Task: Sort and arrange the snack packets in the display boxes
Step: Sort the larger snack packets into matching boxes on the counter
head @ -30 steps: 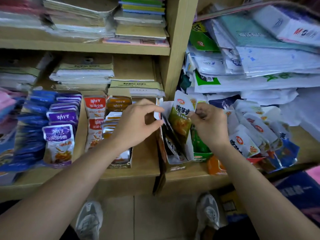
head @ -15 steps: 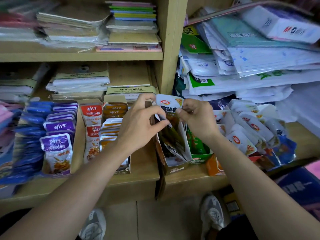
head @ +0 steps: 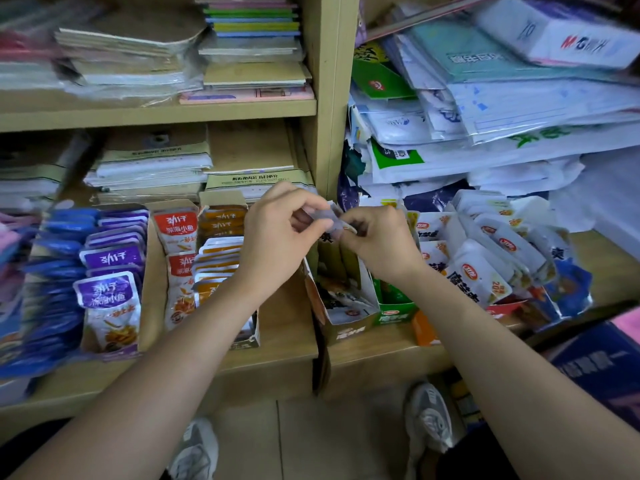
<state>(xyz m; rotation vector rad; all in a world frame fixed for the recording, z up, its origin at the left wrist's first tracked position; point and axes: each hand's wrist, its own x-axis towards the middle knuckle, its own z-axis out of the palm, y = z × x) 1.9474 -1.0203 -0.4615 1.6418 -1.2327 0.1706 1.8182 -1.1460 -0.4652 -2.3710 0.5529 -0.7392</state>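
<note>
Snack packets (head: 110, 271) are boxed at 9 o'clock, unsorted at 3 o'clock, one packet (head: 334, 221) pinched between left hand (head: 277, 237) and right hand (head: 381, 245)

Pale wooden shelves (head: 156, 114) (stacked with notebooks (head: 252, 26)) stand over a beige tiled floor (head: 311, 445).

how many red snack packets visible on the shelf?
2, one behind the other: back red packet and front red packet, just left of the orange packets. More may be hidden behind or under them.
</note>
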